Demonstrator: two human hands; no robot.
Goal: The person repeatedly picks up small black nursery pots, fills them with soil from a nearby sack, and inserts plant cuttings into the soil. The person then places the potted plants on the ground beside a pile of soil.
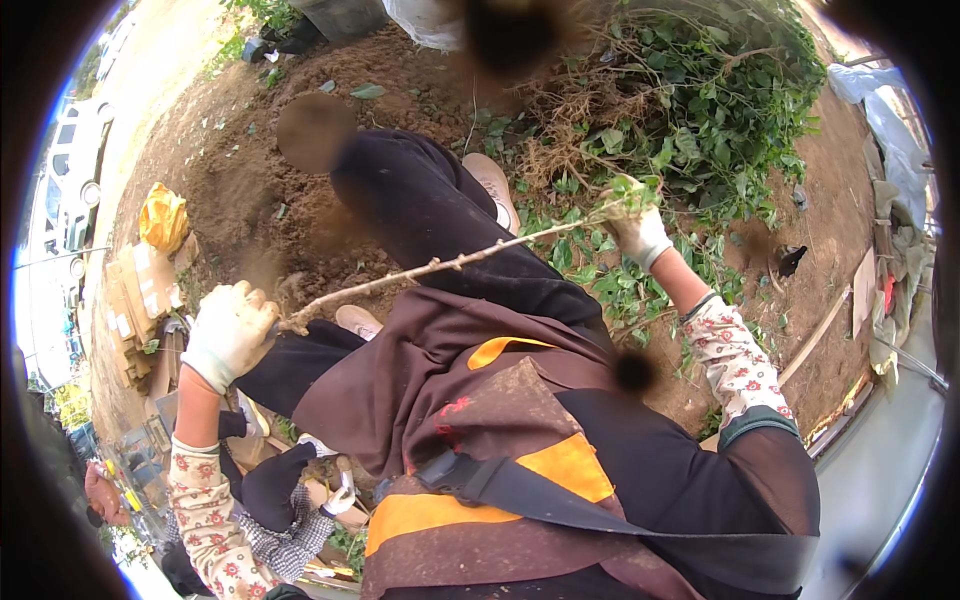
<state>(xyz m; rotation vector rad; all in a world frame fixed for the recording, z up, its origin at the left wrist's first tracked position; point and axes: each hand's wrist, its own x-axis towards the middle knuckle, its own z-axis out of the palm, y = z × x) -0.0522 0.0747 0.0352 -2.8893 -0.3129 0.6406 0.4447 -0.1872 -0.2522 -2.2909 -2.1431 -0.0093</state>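
A thin, knobbly woody stem with a few green leaves at its right end stretches across my lap, over my black trousers and brown apron. My left hand, in a soiled white glove, is closed by the stem's lower left end; a small dark item shows at its fingers, too unclear to name. My right hand, gloved too, grips the leafy end. Beyond it lies a big heap of leafy plants, their bare roots towards me. Loose leaves are scattered below that hand.
Loose brown soil lies ahead. Flattened cardboard and a yellow bag are at the left. A co-worker in a checked garment sits close at lower left. A wooden strip lies at the right; a grey tub stands beyond the soil.
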